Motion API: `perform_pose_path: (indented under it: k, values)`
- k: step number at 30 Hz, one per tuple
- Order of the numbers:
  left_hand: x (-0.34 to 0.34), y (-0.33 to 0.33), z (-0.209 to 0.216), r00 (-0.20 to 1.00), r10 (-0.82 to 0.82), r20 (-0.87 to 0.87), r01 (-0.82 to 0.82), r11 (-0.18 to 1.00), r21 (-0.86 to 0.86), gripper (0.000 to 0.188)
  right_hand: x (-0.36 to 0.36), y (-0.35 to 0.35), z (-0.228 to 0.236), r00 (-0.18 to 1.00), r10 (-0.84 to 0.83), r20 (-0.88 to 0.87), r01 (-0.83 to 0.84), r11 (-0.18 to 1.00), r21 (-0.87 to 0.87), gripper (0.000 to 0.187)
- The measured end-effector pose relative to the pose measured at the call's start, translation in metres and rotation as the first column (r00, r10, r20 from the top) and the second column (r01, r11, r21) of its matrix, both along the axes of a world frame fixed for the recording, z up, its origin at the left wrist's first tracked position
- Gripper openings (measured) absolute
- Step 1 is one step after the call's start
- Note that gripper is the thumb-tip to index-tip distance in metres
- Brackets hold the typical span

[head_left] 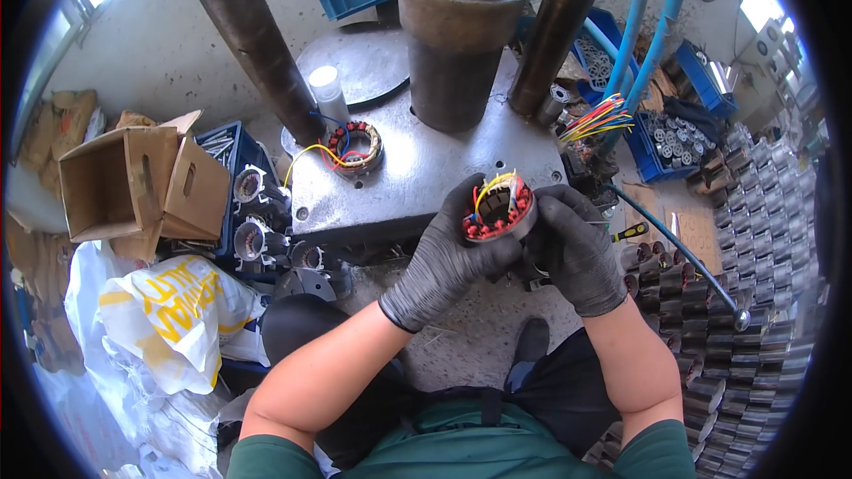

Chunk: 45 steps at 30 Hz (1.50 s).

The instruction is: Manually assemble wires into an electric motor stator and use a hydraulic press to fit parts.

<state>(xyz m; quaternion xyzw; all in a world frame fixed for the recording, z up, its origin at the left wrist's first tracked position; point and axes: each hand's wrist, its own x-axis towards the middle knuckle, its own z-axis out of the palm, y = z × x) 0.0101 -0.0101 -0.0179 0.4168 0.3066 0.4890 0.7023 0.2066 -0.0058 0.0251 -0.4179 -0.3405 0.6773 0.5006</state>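
Note:
A motor stator (485, 229), a metal ring with red-tied winding ends and yellow and white wires, is held up in front of the steel press table's near edge. My left hand (451, 250), in a dark grey glove, grips its left side with the thumb along the front. My right hand (579, 253), gloved the same way, is closed against the right side; some of its fingers are hidden. A second stator (359, 149) lies on the press table (417, 191), its yellow, red and blue wires loose. Just right of my right hand is a yellow-and-black tool handle (630, 231).
Behind the stators, a thick steel ram (457, 53) stands between two columns (253, 35). A white cylinder (327, 89) is near the left column. Cardboard boxes (191, 186) and metal housings (251, 239) fill the left. Stacked metal cylinders (737, 302) cover the right; a ball-ended lever (710, 279) reaches there.

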Motion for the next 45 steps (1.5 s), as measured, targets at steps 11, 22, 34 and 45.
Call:
perform_pose_path:
  k: [11,22,34,45]
  values:
    - [-0.014,0.016,0.003,0.889,0.069,0.453,0.135,0.905,-0.403,0.09,0.008,-0.011,0.012,0.973,-0.137,0.188,0.022,0.859,0.511,0.03]
    - [-0.015,0.017,0.013,0.864,0.184,0.469,0.111,0.838,-0.534,0.091,0.002,-0.018,0.007,0.873,-0.136,0.468,-0.257,0.688,0.679,0.017]
    - [-0.016,0.016,0.012,0.838,0.194,0.51,0.133,0.834,-0.536,0.098,0.0,-0.018,0.006,0.976,0.039,0.216,-0.174,0.737,0.653,0.02]
    - [-0.022,0.017,0.016,0.878,0.078,0.473,0.211,0.823,-0.527,0.103,0.002,-0.02,0.002,0.937,-0.075,0.341,-0.188,0.714,0.674,0.018]
